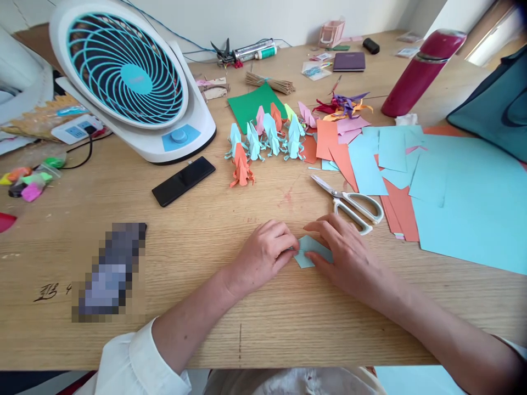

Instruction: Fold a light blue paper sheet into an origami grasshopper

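Note:
A small folded piece of light blue paper point(305, 257) lies on the wooden table between my hands. My left hand point(269, 247) pinches its left tip between thumb and fingers. From the other side, my right hand point(340, 244) grips the paper's right part, with the thumb on the near edge and the fingers over the far edge, hiding some of it. White-handled scissors point(349, 203) lie just beyond my right hand, blades pointing away to the left. Past my hands stand several folded paper figures, among them an orange one point(242, 167) and light blue ones point(272, 131).
Light blue sheets point(473, 203) and orange paper pieces point(401, 206) spread over the right side. A white fan point(164, 99) stands at the back left, near a black phone point(183, 181). A red thermos point(420, 77) and a teal bag point(494, 104) are at the back right.

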The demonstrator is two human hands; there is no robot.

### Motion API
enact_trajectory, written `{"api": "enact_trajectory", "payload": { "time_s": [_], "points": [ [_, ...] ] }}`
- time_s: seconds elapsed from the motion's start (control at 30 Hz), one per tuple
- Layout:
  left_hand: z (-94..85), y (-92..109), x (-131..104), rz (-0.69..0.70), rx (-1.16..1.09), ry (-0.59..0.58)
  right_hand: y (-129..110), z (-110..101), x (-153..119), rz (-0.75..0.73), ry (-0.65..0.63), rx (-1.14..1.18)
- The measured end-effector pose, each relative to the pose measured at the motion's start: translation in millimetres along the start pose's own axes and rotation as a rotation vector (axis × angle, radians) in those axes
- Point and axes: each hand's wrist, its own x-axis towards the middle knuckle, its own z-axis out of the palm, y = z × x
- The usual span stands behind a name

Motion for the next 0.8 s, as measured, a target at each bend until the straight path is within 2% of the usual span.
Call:
{"api": "enact_trajectory", "payload": {
  "time_s": [0.07, 0.17, 0.4, 0.57, 0.8],
  "points": [
    [-0.1, 0, 0, 0.021, 0.03, 0.001, -1, -1, 0, -0.072, 0.007, -0.012],
    [-1.9, -1, -1, 0.059, 0.067, -0.005, -2, -1, 0, -0.145, -0.059, 0.072],
    [-9.1, -1, -10, 0.112, 0.144, -0.011, -1, 0, 0, -0.103, -0.092, 0.133],
    [-9.9, 0, -16, 0.077, 0.144, -0.009, -5, 0, 4, -0.109, -0.075, 0.049],
    [-6.1, -1, -17, -0.031, 0.001, 0.051, -9, 5, 4, -0.125, -0.088, 0.02]
  ]
}}
